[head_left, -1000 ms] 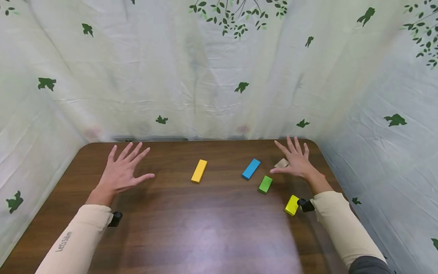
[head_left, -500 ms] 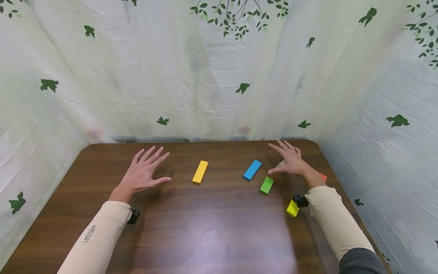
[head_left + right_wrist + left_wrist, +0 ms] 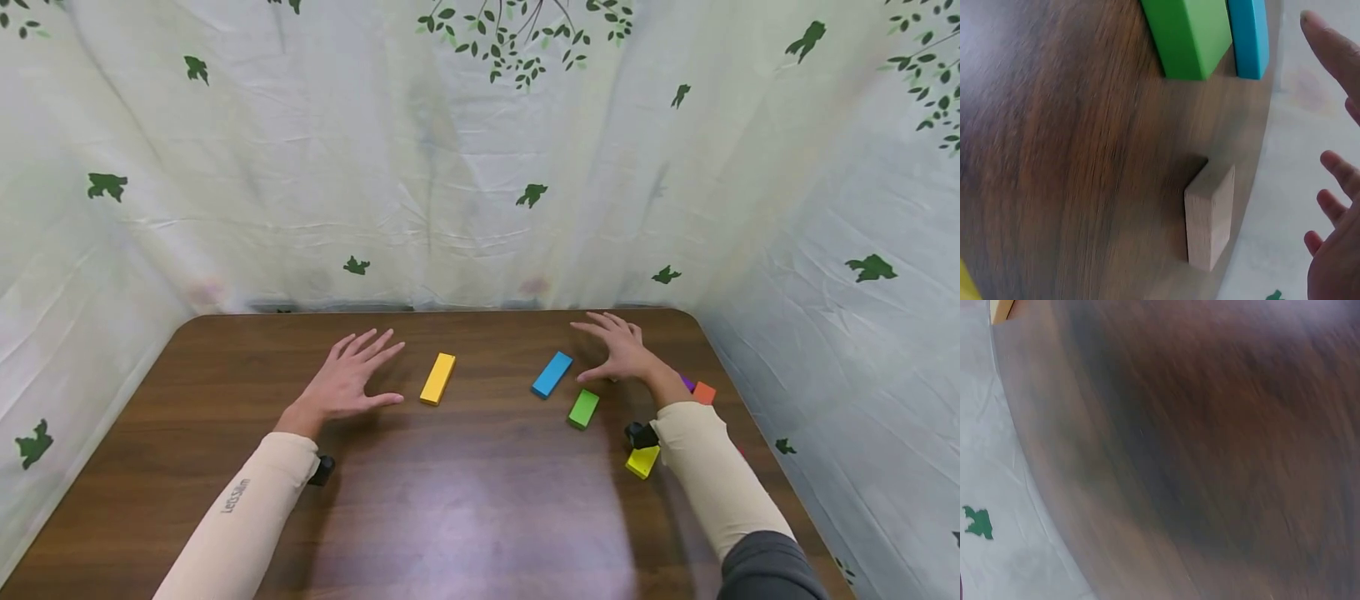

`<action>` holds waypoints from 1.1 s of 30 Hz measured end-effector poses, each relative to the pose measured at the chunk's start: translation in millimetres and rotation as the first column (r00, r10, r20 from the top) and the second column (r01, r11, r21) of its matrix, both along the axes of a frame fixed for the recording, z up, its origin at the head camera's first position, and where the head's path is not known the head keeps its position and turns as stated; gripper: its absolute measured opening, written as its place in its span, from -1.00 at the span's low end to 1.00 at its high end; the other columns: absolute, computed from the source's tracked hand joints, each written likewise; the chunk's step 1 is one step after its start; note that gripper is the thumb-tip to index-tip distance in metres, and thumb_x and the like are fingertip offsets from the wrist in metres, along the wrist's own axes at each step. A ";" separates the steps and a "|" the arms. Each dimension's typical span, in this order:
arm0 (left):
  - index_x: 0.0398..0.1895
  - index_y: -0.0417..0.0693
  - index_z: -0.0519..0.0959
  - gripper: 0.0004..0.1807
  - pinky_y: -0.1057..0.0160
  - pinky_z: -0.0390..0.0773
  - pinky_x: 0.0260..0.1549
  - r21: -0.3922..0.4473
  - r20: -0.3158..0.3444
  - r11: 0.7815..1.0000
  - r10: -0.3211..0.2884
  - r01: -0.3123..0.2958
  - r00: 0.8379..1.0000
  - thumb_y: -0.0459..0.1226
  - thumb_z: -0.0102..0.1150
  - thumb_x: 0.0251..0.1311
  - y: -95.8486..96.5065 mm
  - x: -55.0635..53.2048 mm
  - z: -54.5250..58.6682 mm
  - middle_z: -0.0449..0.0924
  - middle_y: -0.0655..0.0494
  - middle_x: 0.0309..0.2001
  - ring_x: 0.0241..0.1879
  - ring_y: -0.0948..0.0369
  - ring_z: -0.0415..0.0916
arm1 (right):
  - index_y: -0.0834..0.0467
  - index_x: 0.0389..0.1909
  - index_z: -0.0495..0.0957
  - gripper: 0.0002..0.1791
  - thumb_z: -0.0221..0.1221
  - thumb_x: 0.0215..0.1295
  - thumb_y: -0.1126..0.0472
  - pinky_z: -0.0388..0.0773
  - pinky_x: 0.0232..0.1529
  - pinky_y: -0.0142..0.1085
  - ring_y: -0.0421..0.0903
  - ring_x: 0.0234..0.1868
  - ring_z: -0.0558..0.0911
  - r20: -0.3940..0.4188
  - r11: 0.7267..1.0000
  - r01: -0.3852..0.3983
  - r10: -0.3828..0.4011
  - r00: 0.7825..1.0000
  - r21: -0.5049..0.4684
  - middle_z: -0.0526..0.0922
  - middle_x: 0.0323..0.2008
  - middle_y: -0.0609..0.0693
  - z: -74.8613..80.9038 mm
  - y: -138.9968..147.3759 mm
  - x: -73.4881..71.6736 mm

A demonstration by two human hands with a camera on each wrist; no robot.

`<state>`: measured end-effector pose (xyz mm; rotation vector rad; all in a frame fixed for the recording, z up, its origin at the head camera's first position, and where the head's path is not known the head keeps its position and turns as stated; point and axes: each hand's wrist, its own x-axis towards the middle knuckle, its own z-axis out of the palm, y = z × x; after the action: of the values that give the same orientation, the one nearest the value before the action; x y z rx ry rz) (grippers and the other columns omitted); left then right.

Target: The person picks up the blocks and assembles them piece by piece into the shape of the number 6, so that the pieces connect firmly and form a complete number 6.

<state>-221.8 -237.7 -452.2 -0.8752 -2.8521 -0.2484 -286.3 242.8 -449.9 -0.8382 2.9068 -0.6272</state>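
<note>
My left hand (image 3: 345, 385) hovers over the table with fingers spread, left of an orange-yellow block (image 3: 437, 379) and apart from it. Above the table on the other side is my right hand (image 3: 621, 354), its fingers spread and holding nothing. A blue block (image 3: 552, 375) lies left of that hand, and a green block (image 3: 583, 409) lies just below its thumb. Beneath the right hand is a plain wooden block (image 3: 1209, 215), mostly hidden in the head view. A bright yellow block (image 3: 642, 462) rests under the right wrist camera, partly covered.
Beyond the right wrist lie a red-orange block (image 3: 703, 393) and a purple block (image 3: 687, 383), partly hidden by the arm. The brown table (image 3: 450, 517) ends at a white curtain (image 3: 450, 167) with green prints, which also rises at both sides.
My left hand has moved right, closer to the orange-yellow block. My right hand has shifted left, uncovering the red-orange and purple blocks. The blocks have stayed in place.
</note>
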 end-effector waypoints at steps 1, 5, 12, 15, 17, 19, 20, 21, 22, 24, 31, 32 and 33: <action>0.47 0.07 0.19 -0.05 -0.19 -0.09 0.33 -0.001 0.003 1.000 -0.005 0.005 1.000 0.28 0.17 0.06 2.4 -1.1 -0.5 0.07 -0.06 0.49 0.43 -0.12 0.00 | 0.05 0.41 0.27 0.04 0.50 -0.14 -0.11 -0.12 0.19 0.33 0.36 0.42 -0.03 0.002 1.000 -0.003 0.003 1.000 -0.010 0.09 0.44 0.25 -1.1 -1.5 -0.4; 0.48 0.08 0.17 -0.05 -0.18 -0.08 0.33 -0.012 0.037 1.000 -0.017 0.017 0.999 0.28 0.15 0.08 11.6 -4.7 -2.3 0.07 -0.02 0.49 0.44 -0.09 0.00 | 0.06 0.37 0.32 -0.02 0.52 -0.13 -0.02 -0.12 0.20 0.31 0.33 0.41 -0.01 0.004 0.999 -0.013 0.013 1.000 -0.036 0.11 0.43 0.24 -6.2 -8.0 -2.8; 0.48 0.06 0.18 -0.06 -0.20 -0.08 0.32 -0.015 0.082 1.000 -0.011 0.012 0.997 0.27 0.16 0.09 27.6 -10.5 -6.5 0.08 0.01 0.49 0.44 -0.07 0.00 | 0.09 0.33 0.39 -0.12 0.51 -0.08 0.12 -0.09 0.20 0.29 0.28 0.37 0.08 0.024 0.997 -0.029 0.031 0.999 -0.075 0.19 0.39 0.22 -10.5 -17.1 -5.7; 0.46 0.05 0.23 -0.08 -0.24 -0.12 0.31 -0.002 0.100 1.000 -0.004 0.005 0.995 0.26 0.18 0.08 32.4 -11.5 -10.8 0.11 -0.01 0.48 0.44 -0.07 0.00 | 0.11 0.32 0.40 -0.18 0.48 -0.03 0.16 -0.06 0.21 0.30 0.27 0.35 0.14 0.053 0.995 -0.061 0.065 0.996 -0.082 0.25 0.36 0.23 -11.9 -22.6 -8.2; 0.44 0.04 0.26 -0.09 -0.26 -0.14 0.30 0.000 0.109 1.000 0.000 0.000 0.994 0.26 0.18 0.07 36.0 -11.8 -13.5 0.12 -0.01 0.47 0.44 -0.08 0.00 | 0.12 0.30 0.42 -0.23 0.46 0.01 0.17 -0.04 0.22 0.30 0.25 0.33 0.18 0.079 0.993 -0.085 0.091 0.993 -0.084 0.29 0.33 0.22 -12.7 -26.4 -9.8; 0.43 0.03 0.28 -0.10 -0.27 -0.15 0.30 0.008 0.120 1.000 -0.005 0.004 0.993 0.26 0.19 0.08 39.7 -12.2 -16.1 0.14 -0.02 0.46 0.44 -0.08 -0.01 | 0.14 0.28 0.43 -0.27 0.45 0.04 0.16 -0.01 0.22 0.30 0.24 0.31 0.23 0.098 0.992 -0.103 0.110 0.989 -0.078 0.33 0.30 0.20 -13.2 -29.0 -10.9; 0.43 0.03 0.28 -0.11 -0.26 -0.16 0.30 0.010 0.126 1.000 -0.010 0.008 0.992 0.26 0.18 0.08 41.5 -12.7 -17.1 0.14 -0.02 0.46 0.44 -0.08 -0.01 | 0.14 0.27 0.44 -0.28 0.44 0.05 0.16 0.00 0.22 0.30 0.24 0.30 0.24 0.109 0.991 -0.109 0.117 0.987 -0.077 0.35 0.28 0.19 -13.2 -29.7 -11.0; 0.43 0.03 0.29 -0.11 -0.25 -0.15 0.30 0.013 0.129 1.000 -0.016 0.014 0.992 0.25 0.18 0.09 43.4 -13.3 -17.9 0.14 -0.02 0.46 0.44 -0.08 -0.01 | 0.14 0.26 0.45 -0.30 0.43 0.06 0.16 0.00 0.22 0.30 0.24 0.29 0.26 0.118 0.991 -0.113 0.122 0.986 -0.078 0.36 0.27 0.19 -13.2 -30.2 -11.2; 0.42 0.02 0.29 -0.12 -0.25 -0.14 0.30 0.020 0.133 1.000 -0.025 0.023 0.991 0.25 0.19 0.09 45.4 -13.9 -18.4 0.14 -0.02 0.46 0.44 -0.09 -0.01 | 0.15 0.25 0.47 -0.31 0.43 0.06 0.16 0.01 0.22 0.29 0.23 0.29 0.27 0.125 0.990 -0.114 0.124 0.984 -0.080 0.38 0.26 0.18 -13.6 -30.3 -11.3; 0.42 0.01 0.30 -0.13 -0.23 -0.12 0.30 0.032 0.145 0.999 -0.044 0.039 0.988 0.23 0.19 0.10 48.0 -15.7 -20.4 0.15 -0.03 0.46 0.44 -0.10 0.00 | 0.16 0.24 0.48 -0.33 0.43 0.06 0.18 0.04 0.22 0.28 0.23 0.27 0.30 0.134 0.989 -0.120 0.131 0.982 -0.089 0.40 0.23 0.18 -14.1 -30.4 -11.9; 0.42 0.00 0.29 -0.14 -0.20 -0.02 0.29 0.016 0.199 0.999 -0.050 0.048 0.979 0.22 0.19 0.12 53.8 -17.9 -24.6 0.15 0.00 0.46 0.41 -0.12 0.04 | 0.23 0.17 0.52 -0.41 0.41 0.08 0.23 0.12 0.20 0.24 0.21 0.20 0.38 0.155 0.978 -0.166 0.185 0.970 -0.124 0.46 0.16 0.21 -21.3 -29.8 -12.6; 0.43 0.01 0.29 -0.14 -0.20 -0.02 0.29 0.015 0.211 0.999 -0.047 0.045 0.976 0.22 0.19 0.13 54.4 -17.8 -25.0 0.14 0.01 0.46 0.42 -0.11 0.04 | 0.23 0.16 0.53 -0.42 0.41 0.08 0.23 0.13 0.20 0.24 0.21 0.19 0.39 0.156 0.977 -0.169 0.188 0.970 -0.129 0.46 0.15 0.21 -22.4 -29.8 -12.5; 0.43 0.01 0.28 -0.14 -0.20 -0.02 0.29 0.012 0.220 0.999 -0.048 0.046 0.974 0.22 0.18 0.13 55.2 -17.8 -25.5 0.13 0.01 0.47 0.42 -0.11 0.03 | 0.24 0.15 0.53 -0.43 0.41 0.08 0.23 0.14 0.20 0.23 0.20 0.18 0.40 0.154 0.976 -0.171 0.191 0.969 -0.133 0.47 0.14 0.21 -23.1 -29.7 -12.0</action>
<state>-239.6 -182.5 -477.6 -0.9712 -3.0325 -0.3836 -298.3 213.1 -473.1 -0.9993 2.6284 -0.8157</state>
